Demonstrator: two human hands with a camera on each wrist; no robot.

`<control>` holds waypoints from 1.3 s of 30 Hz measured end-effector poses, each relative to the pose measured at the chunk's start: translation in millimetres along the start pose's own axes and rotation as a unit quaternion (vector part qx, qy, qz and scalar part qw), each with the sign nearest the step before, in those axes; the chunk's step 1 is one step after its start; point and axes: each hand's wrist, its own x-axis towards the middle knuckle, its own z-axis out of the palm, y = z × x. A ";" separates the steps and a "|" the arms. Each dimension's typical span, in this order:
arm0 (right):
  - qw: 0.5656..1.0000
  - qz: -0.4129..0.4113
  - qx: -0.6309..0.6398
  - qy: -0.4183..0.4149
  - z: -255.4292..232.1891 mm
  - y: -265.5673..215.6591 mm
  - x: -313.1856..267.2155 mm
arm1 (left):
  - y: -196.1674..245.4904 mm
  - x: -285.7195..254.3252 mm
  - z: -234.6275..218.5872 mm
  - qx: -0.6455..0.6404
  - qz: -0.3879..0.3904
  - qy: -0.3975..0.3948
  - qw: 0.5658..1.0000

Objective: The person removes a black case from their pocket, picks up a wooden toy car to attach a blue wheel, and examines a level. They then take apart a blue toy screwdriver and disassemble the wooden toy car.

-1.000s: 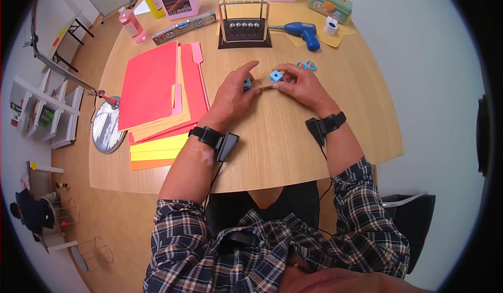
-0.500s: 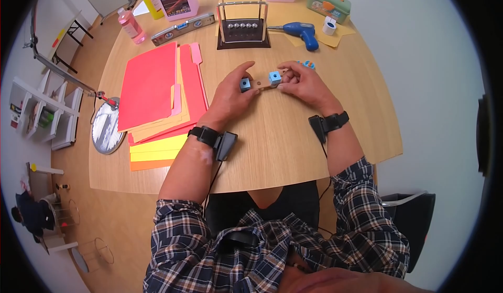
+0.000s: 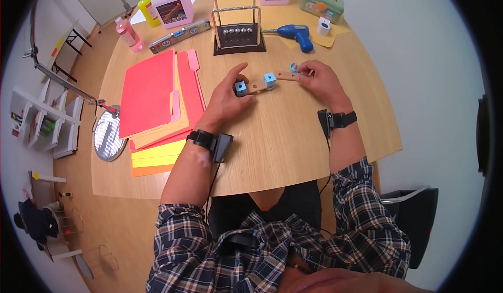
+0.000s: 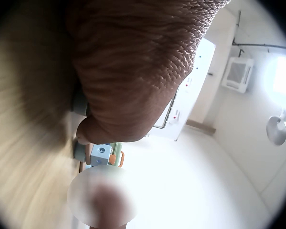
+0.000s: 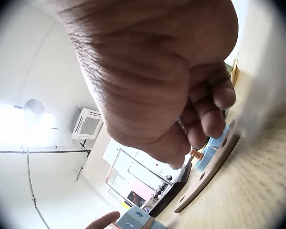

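In the head view my left hand (image 3: pixel 226 96) holds a short wooden strip (image 3: pixel 255 86) at its left end, thumb along the near side. A blue block (image 3: pixel 240 88) sits at that end, and another blue block (image 3: pixel 270 80) with a hole stands at the other. My right hand (image 3: pixel 323 83) is apart from this piece, fingers loosely bent. By its fingertips lies a second wooden strip (image 3: pixel 287 76) with holes. Small blue parts (image 5: pixel 207 155) with an orange screw (image 5: pixel 196 154) lie just behind that strip in the right wrist view, below my fingers.
A Newton's cradle (image 3: pixel 238 31) stands ahead, with a spirit level (image 3: pixel 179 36) to its left and a blue power screwdriver (image 3: pixel 296 35) to its right. Folders (image 3: pixel 152 94) cover the table's left side. Bottles, jugs and a green toolbox (image 3: pixel 322 5) line the back.
My right hand has let go of the right blue block and moved right, uncovering the second wooden strip. My left hand has shifted slightly left and nearer with its piece.
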 end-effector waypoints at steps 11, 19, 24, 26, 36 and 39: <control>0.991 0.004 -0.135 -0.018 -10.6 8.4 -1.5 | 9.8 2.0 1.7 -0.005 -0.019 -0.047 0.999; 0.994 0.005 -0.104 -0.035 -8.7 18.0 4.8 | 13.0 1.5 3.7 -0.069 -0.035 -0.057 0.995; 0.993 -0.005 -0.114 -0.038 -8.4 10.9 3.4 | 1.1 5.7 1.2 -0.175 -0.023 -0.013 0.984; 0.996 -0.023 -0.084 0.007 -8.1 5.2 5.9 | 1.1 6.3 0.3 -0.178 -0.046 0.030 0.982; 0.980 -0.118 0.161 0.005 13.1 -24.6 13.5 | 5.4 10.2 -17.4 0.015 0.128 0.233 0.964; 0.967 -0.121 0.220 -0.037 16.9 -32.7 12.6 | 23.2 4.2 -13.3 0.103 0.189 0.213 0.953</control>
